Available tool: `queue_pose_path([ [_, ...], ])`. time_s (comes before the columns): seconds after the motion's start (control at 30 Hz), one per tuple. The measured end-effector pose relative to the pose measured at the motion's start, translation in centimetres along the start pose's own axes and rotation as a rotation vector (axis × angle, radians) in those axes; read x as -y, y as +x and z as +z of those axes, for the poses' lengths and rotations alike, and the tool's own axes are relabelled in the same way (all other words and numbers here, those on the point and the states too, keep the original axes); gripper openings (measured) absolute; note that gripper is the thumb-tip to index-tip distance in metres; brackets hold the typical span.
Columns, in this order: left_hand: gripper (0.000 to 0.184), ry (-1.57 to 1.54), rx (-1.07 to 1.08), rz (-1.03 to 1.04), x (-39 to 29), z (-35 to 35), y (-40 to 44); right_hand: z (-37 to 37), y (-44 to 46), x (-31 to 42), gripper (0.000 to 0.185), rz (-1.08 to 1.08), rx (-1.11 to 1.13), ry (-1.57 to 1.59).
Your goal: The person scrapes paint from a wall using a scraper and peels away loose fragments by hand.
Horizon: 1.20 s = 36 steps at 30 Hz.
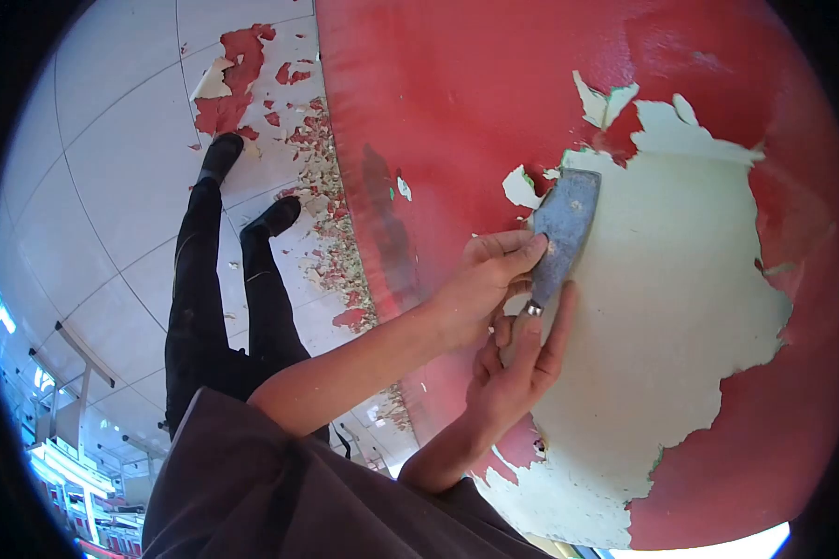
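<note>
A grey metal putty knife (566, 219) lies against the peeled surface, its wide blade end pointing to the top of the view. My left hand (488, 284) pinches the blade's left side, thumb on top. My right hand (522, 377) is wrapped round the handle, which is mostly hidden, with one finger stretched along the blade's right side. Under the blade is a large pale bare patch (662, 307) with ragged edges. Red paint-like coating (438, 112) surrounds it, and curled flakes (522, 186) stand up near the blade's tip.
Peeled scraps (331, 205) litter the white tiled floor (112, 121) along the red surface's edge. A bigger red peeled piece (238, 74) lies by my black shoes (275, 216). Metal frames (84, 373) and lit shelving (75, 475) stand at lower left.
</note>
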<state>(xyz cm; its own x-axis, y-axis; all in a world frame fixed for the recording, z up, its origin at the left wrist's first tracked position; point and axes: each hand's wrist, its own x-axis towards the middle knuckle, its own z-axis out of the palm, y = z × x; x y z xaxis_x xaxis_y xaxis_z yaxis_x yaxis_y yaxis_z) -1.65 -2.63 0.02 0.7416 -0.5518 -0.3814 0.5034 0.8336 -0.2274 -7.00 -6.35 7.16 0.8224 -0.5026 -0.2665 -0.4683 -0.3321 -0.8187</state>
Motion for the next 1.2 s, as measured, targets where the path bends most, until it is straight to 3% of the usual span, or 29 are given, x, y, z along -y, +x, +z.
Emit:
queue_pose_path([
  [0.33,0.025,0.059,-0.055,-0.091,-1.5,-0.4,-0.6,1.5,-0.7,-0.5,0.046,0.031,0.039,0.155],
  [0.43,0.026,0.112,-0.048,-0.009,-1.9,-0.6,-1.1,1.5,-1.0,-0.2,0.046,0.049,0.047,0.187],
  [0.5,0.028,0.126,-0.114,-0.091,-2.2,0.2,-1.0,1.5,-1.0,-0.2,0.046,0.070,0.055,0.196],
  [0.57,0.028,0.145,-0.121,-0.067,-1.9,-0.3,-1.3,1.5,-1.4,-0.5,0.048,0.138,-0.039,0.208],
  [1.0,0.031,0.256,-0.140,-0.073,-3.7,0.8,-2.6,2.9,-2.4,0.0,0.047,0.069,-0.029,0.268],
  [1.1,0.030,0.196,-0.129,0.127,-1.0,-0.3,-0.3,2.4,-2.4,0.6,0.048,0.123,0.071,0.308],
  [1.2,0.028,0.236,-0.142,-0.005,-3.7,0.5,-1.3,3.4,-1.8,0.9,0.049,0.145,0.031,0.320],
])
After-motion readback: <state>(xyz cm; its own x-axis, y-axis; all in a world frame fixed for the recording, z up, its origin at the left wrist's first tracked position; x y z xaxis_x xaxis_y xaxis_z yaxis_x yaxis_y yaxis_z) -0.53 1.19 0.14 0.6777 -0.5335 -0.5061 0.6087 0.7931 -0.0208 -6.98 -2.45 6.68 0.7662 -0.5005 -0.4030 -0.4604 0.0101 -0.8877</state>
